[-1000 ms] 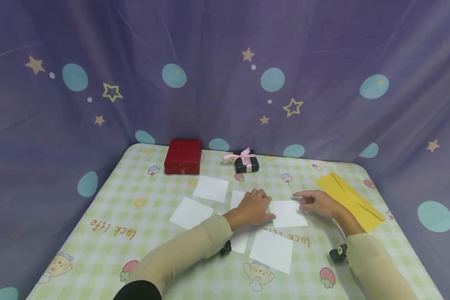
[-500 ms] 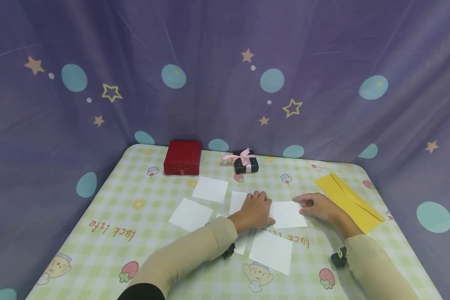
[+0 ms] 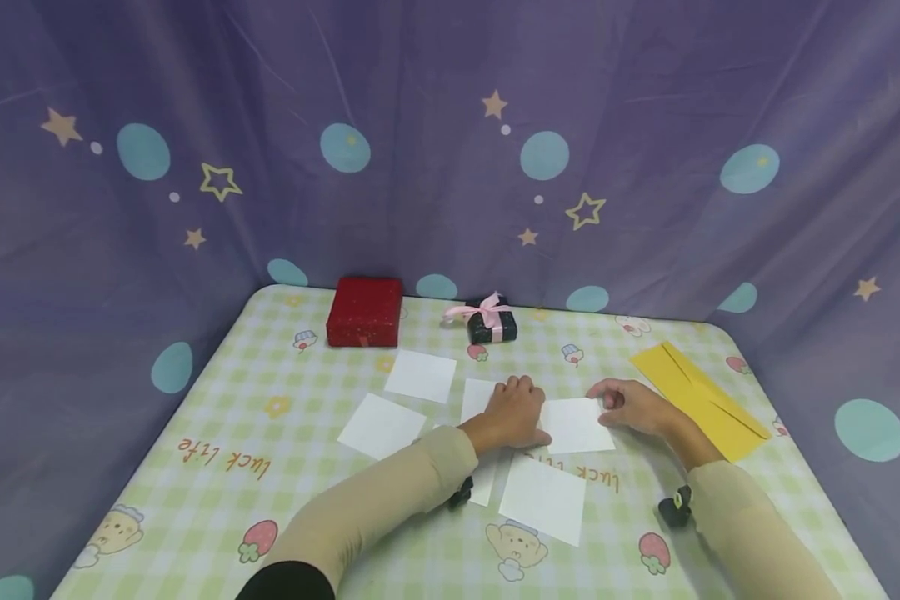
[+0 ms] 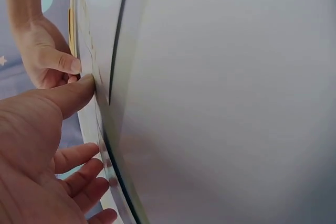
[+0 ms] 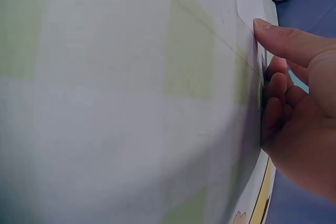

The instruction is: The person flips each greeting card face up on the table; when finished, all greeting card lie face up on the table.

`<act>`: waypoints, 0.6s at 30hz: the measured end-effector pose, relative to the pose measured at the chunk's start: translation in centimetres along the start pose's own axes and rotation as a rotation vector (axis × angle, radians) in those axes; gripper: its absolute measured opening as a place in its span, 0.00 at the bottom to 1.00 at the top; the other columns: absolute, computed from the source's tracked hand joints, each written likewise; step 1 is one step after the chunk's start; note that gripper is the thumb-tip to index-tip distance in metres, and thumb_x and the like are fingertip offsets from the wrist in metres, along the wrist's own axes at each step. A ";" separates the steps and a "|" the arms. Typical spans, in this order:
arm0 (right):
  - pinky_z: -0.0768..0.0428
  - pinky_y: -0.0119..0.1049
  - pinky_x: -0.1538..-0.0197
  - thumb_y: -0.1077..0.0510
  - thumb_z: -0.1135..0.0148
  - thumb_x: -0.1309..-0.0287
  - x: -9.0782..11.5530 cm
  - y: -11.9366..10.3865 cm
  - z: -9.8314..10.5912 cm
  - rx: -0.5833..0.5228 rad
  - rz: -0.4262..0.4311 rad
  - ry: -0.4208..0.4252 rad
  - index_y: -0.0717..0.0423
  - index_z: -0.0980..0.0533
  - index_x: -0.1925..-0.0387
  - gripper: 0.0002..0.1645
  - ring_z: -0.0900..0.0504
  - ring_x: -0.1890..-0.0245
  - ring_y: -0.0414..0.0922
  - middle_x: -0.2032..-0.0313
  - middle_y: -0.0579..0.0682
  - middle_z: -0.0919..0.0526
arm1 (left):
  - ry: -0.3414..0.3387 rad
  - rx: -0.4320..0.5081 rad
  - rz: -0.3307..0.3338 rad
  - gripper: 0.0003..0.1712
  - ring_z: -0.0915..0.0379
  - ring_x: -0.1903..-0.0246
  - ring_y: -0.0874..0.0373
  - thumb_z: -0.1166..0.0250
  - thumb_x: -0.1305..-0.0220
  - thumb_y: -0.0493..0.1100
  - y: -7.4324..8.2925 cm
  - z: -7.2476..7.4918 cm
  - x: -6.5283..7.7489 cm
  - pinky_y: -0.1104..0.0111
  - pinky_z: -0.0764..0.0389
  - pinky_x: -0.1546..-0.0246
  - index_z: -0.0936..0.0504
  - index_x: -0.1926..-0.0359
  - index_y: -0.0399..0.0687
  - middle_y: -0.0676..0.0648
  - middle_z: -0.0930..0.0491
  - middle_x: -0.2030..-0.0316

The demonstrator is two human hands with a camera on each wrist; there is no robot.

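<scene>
A white card (image 3: 576, 429) lies between the hands. The left hand (image 3: 512, 414), fingers relaxed, rests at one edge; the right hand (image 3: 636, 408) curls at the opposite corner, whether pinching is unclear.

Beige sleeves (image 3: 390, 492) (black wrist cameras (image 3: 673, 508))

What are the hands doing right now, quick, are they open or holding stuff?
Left hand: open, at the left edge of a white card.
Right hand: at that card's right edge; can't tell if it's pinching it.
</scene>
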State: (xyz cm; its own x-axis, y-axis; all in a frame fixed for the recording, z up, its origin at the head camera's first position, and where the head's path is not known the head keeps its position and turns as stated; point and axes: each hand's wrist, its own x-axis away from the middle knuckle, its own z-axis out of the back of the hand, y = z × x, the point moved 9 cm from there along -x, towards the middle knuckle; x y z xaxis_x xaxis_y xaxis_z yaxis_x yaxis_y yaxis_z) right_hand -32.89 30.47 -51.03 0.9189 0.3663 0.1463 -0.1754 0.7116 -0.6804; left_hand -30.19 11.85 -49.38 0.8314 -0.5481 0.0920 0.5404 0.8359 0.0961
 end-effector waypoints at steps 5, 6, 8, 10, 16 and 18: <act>0.30 0.30 0.59 0.64 0.26 0.49 -0.1 -0.1 0.2 0.006 0.021 0.006 0.59 0.21 0.50 0.23 0.30 0.64 0.42 0.65 0.50 0.26 | -0.007 0.005 0.008 0.37 0.32 0.49 0.55 0.29 0.43 0.69 0.4 0.2 -0.3 0.61 0.28 0.47 0.21 0.42 0.50 0.49 0.25 0.48; 0.30 0.30 0.59 0.65 0.26 0.49 -0.1 -0.1 0.3 0.004 0.023 0.008 0.59 0.22 0.50 0.23 0.30 0.64 0.42 0.64 0.51 0.26 | -0.008 -0.001 0.012 0.37 0.32 0.49 0.55 0.29 0.43 0.69 0.4 0.2 -0.3 0.61 0.28 0.47 0.21 0.42 0.50 0.48 0.26 0.47; 0.29 0.30 0.58 0.65 0.25 0.50 -0.1 -0.1 0.4 0.003 0.018 0.016 0.58 0.22 0.51 0.23 0.30 0.63 0.43 0.63 0.51 0.25 | -0.006 -0.013 0.020 0.39 0.32 0.49 0.55 0.30 0.43 0.69 0.5 0.2 -0.4 0.61 0.28 0.47 0.22 0.40 0.50 0.49 0.26 0.47; 0.29 0.30 0.56 0.65 0.25 0.50 0.0 -0.1 0.5 0.003 0.014 0.020 0.58 0.22 0.52 0.23 0.29 0.61 0.44 0.62 0.52 0.24 | 0.002 -0.017 0.025 0.39 0.32 0.48 0.55 0.29 0.43 0.69 0.5 0.3 -0.5 0.61 0.29 0.47 0.22 0.40 0.50 0.49 0.26 0.47; 0.25 0.31 0.58 0.64 0.26 0.48 0.3 -0.4 0.7 0.002 0.027 0.041 0.59 0.24 0.51 0.22 0.25 0.64 0.42 0.62 0.52 0.21 | 0.080 0.020 0.006 0.37 0.31 0.47 0.55 0.26 0.45 0.65 0.6 0.9 -0.7 0.63 0.28 0.48 0.24 0.40 0.53 0.51 0.25 0.47; 0.24 0.31 0.61 0.65 0.27 0.45 0.6 -0.3 1.0 -0.016 0.024 0.059 0.60 0.24 0.49 0.22 0.24 0.66 0.41 0.64 0.52 0.21 | 0.121 0.050 -0.010 0.35 0.29 0.48 0.56 0.25 0.43 0.61 0.7 1.4 -0.7 0.63 0.27 0.49 0.24 0.39 0.53 0.51 0.23 0.48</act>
State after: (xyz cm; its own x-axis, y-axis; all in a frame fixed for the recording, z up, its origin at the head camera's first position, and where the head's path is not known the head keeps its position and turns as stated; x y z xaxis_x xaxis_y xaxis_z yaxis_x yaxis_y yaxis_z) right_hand -32.66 31.00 -50.03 0.9340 0.3464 0.0874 -0.1920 0.6929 -0.6950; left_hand -30.54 12.76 -47.98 0.8369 -0.5465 -0.0291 0.5444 0.8260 0.1459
